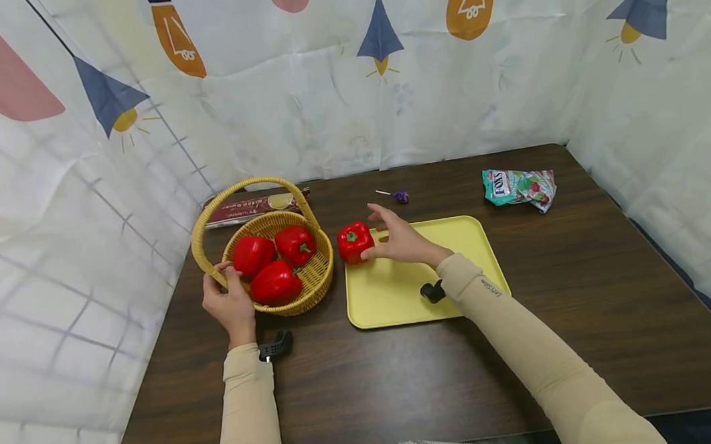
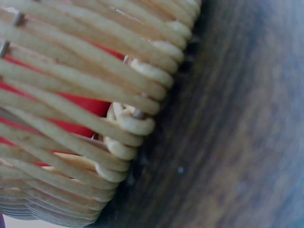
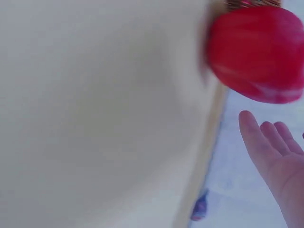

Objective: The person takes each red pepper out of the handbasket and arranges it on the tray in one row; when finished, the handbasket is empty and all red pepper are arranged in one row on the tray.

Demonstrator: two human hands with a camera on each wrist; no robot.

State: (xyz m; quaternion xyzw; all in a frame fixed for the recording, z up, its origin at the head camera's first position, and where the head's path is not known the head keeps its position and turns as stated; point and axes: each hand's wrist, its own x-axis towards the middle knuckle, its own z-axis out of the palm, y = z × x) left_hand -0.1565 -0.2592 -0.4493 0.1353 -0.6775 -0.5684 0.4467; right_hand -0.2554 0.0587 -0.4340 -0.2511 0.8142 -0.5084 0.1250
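My left hand (image 1: pixel 230 305) grips the yellow wicker basket (image 1: pixel 314 295) at its left side, where the handle meets the rim. Inside the basket lie three red bell peppers (image 1: pixel 276 284). A further red bell pepper (image 1: pixel 354 243) is at the left edge of the yellow tray (image 1: pixel 396 300). My right hand (image 1: pixel 401 241) is just to the right of that pepper, thumb and fingers spread, with the thumb tip right at its side. In the right wrist view the straight fingers (image 3: pixel 259 137) stand apart from the pepper (image 3: pixel 259 52). The left wrist view shows the basket's weave (image 2: pixel 80 90) up close.
Behind the basket lies a long dark red package (image 1: pixel 252 208). A purple-wrapped lollipop (image 1: pixel 400 197) lies beyond the tray. At the back right of the dark wooden table (image 1: pixel 606 289) is a teal candy bag (image 1: pixel 519 188). Printed curtains (image 1: pixel 326 116) hang around the table.
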